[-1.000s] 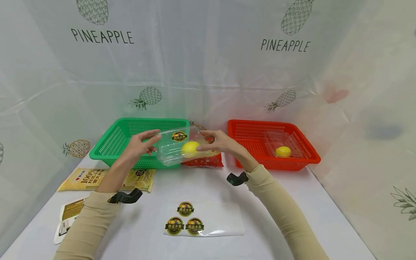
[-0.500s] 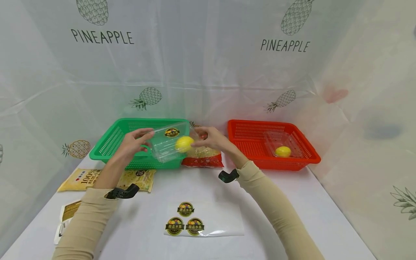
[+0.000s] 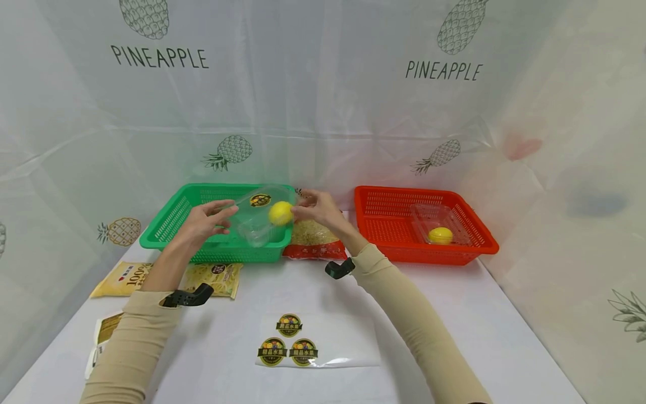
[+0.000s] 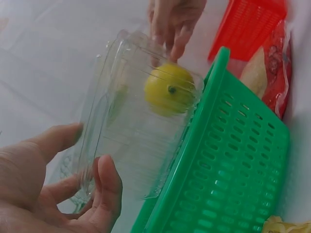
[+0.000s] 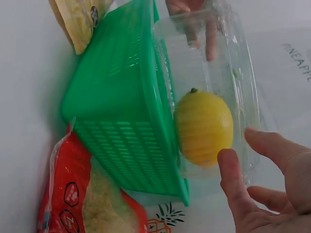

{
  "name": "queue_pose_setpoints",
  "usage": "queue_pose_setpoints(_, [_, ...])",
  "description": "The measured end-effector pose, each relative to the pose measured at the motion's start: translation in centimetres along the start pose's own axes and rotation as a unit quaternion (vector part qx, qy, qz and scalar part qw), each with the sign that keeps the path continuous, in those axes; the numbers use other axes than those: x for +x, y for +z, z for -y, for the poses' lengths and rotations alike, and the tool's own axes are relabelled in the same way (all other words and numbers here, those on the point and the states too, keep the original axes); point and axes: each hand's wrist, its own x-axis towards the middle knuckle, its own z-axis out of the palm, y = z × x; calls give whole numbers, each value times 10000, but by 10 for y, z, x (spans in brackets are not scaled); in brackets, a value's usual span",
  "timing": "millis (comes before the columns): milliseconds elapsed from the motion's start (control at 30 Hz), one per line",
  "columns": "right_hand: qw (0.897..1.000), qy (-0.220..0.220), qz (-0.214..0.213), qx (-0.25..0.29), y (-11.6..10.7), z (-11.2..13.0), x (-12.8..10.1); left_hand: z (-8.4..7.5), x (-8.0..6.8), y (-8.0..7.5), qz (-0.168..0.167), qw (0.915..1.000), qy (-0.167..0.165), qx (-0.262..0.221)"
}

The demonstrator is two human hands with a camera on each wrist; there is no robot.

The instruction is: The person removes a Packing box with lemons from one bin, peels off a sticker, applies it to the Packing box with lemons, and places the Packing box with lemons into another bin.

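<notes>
Clamshell box (image 3: pixel 254 220) between hands, over green basket (image 3: pixel 166 230) rim.

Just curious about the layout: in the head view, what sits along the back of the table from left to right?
Green basket → clear box with a lemon, held by both hands → red snack bag → red basket, holding another boxed lemon.

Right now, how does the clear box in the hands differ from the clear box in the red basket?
The held clear box is in the air, tilted over the green basket, with the left hand and right hand at its ends; the other clear box lies flat in the red basket, untouched. The held box shows a round dark sticker; none is visible on the other. Both are transparent and hold one yellow lemon.
</notes>
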Motion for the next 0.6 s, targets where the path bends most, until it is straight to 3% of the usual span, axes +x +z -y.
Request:
queue_pose_setpoints(200, [9950,518,-190,833,12,5,11,0,0,-2,-13,10000,-41,-45])
queue_pose_setpoints(367, [9891,638,-413,1265,22,8,19,1,1,-2,-53,9999,-84,-86])
queue_pose_setpoints(500, [9894,688,-534,1159,32,11,23,2,2,-1,-102,9999,-130,-48])
queue_pose_setpoints(600, [9939,703,-611,590,38,12,25,4,3,-1,-152,9997,-181,80])
